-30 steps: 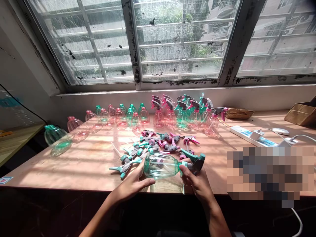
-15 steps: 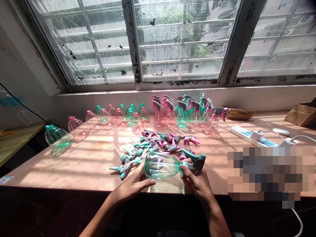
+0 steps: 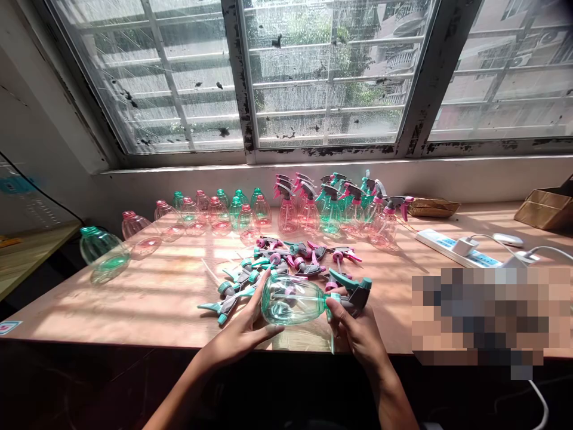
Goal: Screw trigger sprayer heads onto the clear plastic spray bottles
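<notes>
I hold a clear green spray bottle point(image 3: 293, 300) on its side just above the wooden table point(image 3: 134, 298) near its front edge. My left hand point(image 3: 244, 331) cups the bottle's base, thumb and fingers wrapped round it. My right hand point(image 3: 356, 331) grips the neck collar where a teal and grey trigger head point(image 3: 353, 292) sits on the bottle. A pile of loose trigger heads point(image 3: 273, 266), teal and pink, lies just behind the bottle.
Capless pink and green bottles point(image 3: 215, 212) stand at the back left; one green bottle point(image 3: 101, 251) stands apart at far left. Bottles with trigger heads point(image 3: 335, 206) stand at the back centre. A power strip point(image 3: 459, 248), cables and cardboard boxes point(image 3: 544, 206) lie right.
The bottle has tilted and turned slightly between my hands; my left thumb has shifted up along its base. Nothing else has moved.
</notes>
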The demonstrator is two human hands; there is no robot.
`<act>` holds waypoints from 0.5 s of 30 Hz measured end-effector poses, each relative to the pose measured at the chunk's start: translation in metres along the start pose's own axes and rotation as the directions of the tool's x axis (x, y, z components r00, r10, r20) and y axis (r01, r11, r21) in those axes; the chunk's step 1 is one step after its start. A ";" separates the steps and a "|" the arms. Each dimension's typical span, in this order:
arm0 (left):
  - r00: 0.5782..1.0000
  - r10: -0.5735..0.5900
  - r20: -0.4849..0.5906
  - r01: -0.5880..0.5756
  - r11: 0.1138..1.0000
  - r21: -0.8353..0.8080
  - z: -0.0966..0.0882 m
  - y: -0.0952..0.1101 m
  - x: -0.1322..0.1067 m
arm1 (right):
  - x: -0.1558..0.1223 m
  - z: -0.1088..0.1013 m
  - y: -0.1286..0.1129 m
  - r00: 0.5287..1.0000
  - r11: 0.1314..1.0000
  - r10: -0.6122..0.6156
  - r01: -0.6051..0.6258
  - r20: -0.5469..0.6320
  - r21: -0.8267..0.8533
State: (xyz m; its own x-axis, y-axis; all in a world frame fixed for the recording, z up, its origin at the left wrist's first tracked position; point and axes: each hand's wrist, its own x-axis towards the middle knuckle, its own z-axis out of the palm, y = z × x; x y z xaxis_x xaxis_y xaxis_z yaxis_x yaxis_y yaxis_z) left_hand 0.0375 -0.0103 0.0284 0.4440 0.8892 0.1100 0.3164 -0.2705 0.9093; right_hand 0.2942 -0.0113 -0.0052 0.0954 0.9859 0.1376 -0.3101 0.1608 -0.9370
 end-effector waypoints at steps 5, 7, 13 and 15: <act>0.999 -0.032 0.009 0.032 0.999 0.017 -0.003 -0.009 0.000 | 0.000 0.001 -0.001 1.000 1.000 -0.003 0.003 0.012 0.005; 0.999 -0.038 0.034 0.038 0.999 0.002 -0.003 -0.011 0.000 | 0.000 0.002 -0.002 1.000 1.000 -0.002 0.001 0.024 0.025; 1.000 0.009 0.016 -0.009 1.000 0.022 -0.002 -0.004 0.001 | -0.001 0.003 -0.003 1.000 1.000 -0.007 0.007 0.023 0.020; 0.999 0.035 0.001 -0.035 0.999 0.039 -0.002 -0.001 0.000 | -0.001 0.003 -0.003 1.000 1.000 -0.005 0.005 0.026 0.017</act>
State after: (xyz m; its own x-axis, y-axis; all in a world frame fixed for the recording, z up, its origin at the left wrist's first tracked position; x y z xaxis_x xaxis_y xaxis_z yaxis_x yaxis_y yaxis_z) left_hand 0.0360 -0.0093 0.0284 0.4559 0.8788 0.1411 0.3335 -0.3156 0.8883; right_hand 0.2920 -0.0128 -0.0012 0.0728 0.9859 0.1509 -0.3253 0.1665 -0.9308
